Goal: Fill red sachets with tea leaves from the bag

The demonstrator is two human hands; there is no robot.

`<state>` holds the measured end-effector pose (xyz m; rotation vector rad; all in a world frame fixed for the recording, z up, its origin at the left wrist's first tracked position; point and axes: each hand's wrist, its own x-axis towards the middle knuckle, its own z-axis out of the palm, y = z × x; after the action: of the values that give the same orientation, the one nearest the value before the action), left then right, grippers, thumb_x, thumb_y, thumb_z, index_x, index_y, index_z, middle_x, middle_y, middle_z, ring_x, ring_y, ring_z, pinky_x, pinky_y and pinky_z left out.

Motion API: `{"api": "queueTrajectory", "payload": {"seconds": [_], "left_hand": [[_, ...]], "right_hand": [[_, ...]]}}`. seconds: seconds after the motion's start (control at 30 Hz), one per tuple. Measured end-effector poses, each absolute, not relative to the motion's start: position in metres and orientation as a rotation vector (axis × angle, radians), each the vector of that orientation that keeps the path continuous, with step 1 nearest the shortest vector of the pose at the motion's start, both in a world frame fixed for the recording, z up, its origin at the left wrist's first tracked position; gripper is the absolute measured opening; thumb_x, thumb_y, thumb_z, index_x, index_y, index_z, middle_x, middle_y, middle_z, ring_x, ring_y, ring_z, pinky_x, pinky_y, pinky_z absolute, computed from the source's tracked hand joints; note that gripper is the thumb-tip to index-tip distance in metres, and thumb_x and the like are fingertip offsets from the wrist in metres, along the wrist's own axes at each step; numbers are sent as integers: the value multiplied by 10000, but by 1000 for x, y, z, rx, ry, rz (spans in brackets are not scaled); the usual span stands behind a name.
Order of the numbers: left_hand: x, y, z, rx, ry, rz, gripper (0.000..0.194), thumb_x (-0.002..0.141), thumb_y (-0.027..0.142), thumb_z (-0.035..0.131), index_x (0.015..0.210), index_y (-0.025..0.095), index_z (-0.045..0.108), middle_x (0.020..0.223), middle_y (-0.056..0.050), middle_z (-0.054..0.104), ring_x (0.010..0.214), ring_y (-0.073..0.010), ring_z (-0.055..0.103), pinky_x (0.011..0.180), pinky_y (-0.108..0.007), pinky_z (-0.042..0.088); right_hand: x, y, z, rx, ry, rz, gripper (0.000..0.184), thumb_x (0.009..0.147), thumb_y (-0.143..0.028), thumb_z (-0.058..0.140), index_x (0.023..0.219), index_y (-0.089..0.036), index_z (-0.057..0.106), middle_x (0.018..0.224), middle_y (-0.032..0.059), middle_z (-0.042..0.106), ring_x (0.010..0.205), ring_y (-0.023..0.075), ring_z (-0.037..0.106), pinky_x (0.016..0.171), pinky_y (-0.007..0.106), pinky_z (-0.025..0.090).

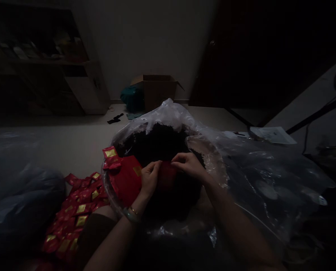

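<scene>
Between my hands a small red packet [167, 171] is stretched by its upper edge. My left hand [150, 178] pinches one upper corner, and the fingers of my right hand [190, 165] are pressed together at the other. Below lies a heap of dark, shredded, tea-like leaves [162, 139] in a round container [107, 184] lined with see-through plastic. Flat red packets [125, 178] rest inside its left side, and a filled-looking red and gold packet [111, 157] sits at the rim. Dim light hides the packet's opening and any contents.
Many red and gold packets [72, 214] are piled at lower left, beside a plastic-wrapped bundle [24, 203]. Plastic sheeting [264, 180] spreads to the right. A cardboard box [159, 92] and teal bag [132, 98] stand by the wall, with a cabinet [83, 90] at left.
</scene>
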<state>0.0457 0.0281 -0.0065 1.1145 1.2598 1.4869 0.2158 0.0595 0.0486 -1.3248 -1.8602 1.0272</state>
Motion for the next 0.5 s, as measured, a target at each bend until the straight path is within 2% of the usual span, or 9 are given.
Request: {"api": "queueTrajectory", "payload": {"seconds": [0.1,0.2,0.27,0.37,0.43,0.5], "left_hand": [[47,31,-13,1225,1370,1429,241,822,316,545,893,182,732,899,-50,740,866,-198,665,765,-280,501],[51,30,-20,1476,1427,1214,206,813,208,533,901,184,718,852,-36,736,802,-183,669,750,-282,508],[53,28,-23,1577,1433,1113,223,823,181,517,944,187,705,857,-34,734,785,-173,669,756,-284,515],[57,26,-28,1687,1409,1020,249,825,170,521,1009,199,686,895,-34,732,807,-171,670,776,-283,518],[59,26,-31,1762,1395,953,254,820,167,523,1012,194,687,902,-44,729,816,-182,668,755,-283,521],[59,27,-33,1835,1428,866,248,819,157,513,987,172,695,873,-64,722,789,-195,663,702,-285,518]], "right_hand": [[235,74,44,-1394,-1583,910,225,708,-384,635,764,-167,652,719,32,676,627,166,614,574,274,491],[246,85,42,-1382,-1251,749,358,658,-498,679,768,-161,624,721,39,657,611,175,604,526,283,494],[239,80,43,-1303,-1147,782,400,641,-521,706,797,-162,621,736,37,659,608,175,614,524,287,508],[210,57,46,-1080,-1174,1162,455,697,-503,701,1020,-193,624,892,51,697,687,179,673,625,317,557],[187,42,42,-885,-1277,1523,610,721,-487,697,1261,-256,530,1106,77,677,856,206,697,761,377,566],[172,34,33,-810,-1350,1642,664,739,-468,684,1341,-297,461,1286,88,598,1026,224,663,873,419,535]]}}
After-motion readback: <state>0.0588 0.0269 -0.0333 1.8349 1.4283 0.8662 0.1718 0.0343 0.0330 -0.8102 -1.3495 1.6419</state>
